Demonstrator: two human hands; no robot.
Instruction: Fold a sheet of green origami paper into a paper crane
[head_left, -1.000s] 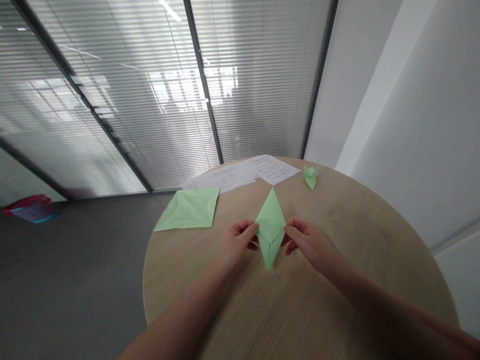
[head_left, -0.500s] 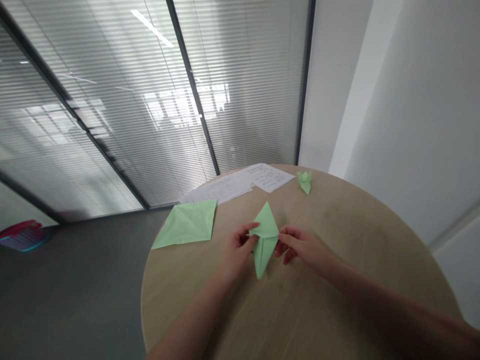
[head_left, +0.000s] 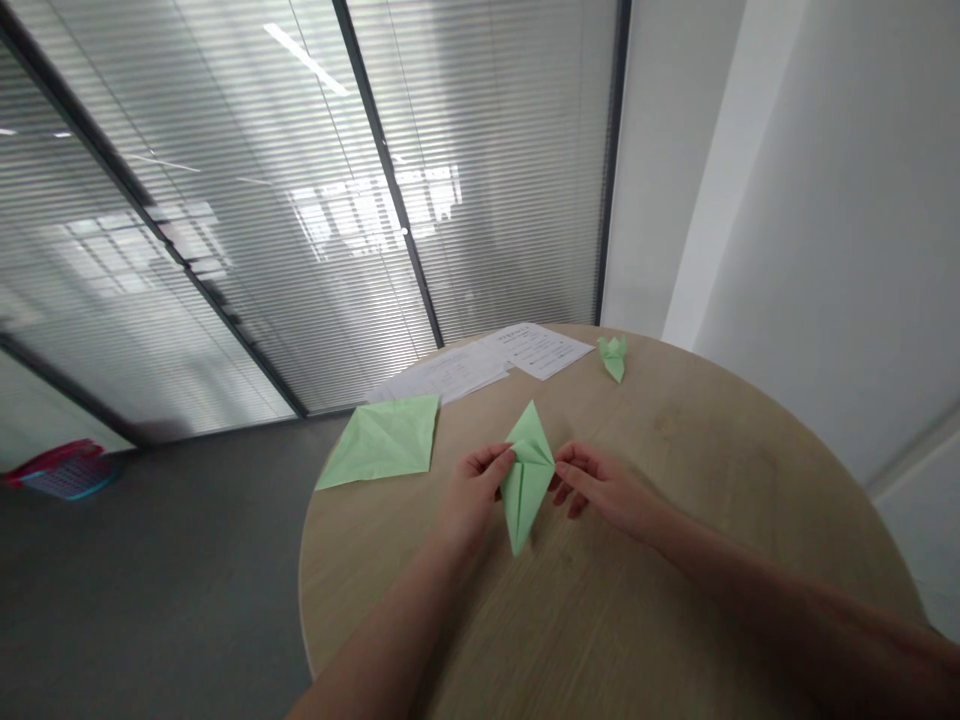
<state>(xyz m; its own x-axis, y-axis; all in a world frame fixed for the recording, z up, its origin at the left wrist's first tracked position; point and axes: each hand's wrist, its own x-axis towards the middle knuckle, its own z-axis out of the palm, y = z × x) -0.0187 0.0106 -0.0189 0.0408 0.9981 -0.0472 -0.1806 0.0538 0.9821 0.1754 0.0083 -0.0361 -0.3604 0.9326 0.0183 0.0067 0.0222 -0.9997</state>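
Between my hands, over the middle of the round table, is a light green folded origami paper, a long diamond with a seam down its lower half. My left hand pinches its left corner, thumb on top near the centre crease. The right corner sits at the fingertips of my right hand, thumb and forefinger closed on it and the other fingers curled below. The fingers behind the paper are hidden.
A creased green paper sheet lies at the table's left edge. Printed white sheets are at the back, with a small folded green paper figure to their right. A red and blue basket stands on the floor.
The upper part of the folded paper now shows slanted creases where a flat flap edge was. My left thumb has moved up slightly. The view has shifted a little.
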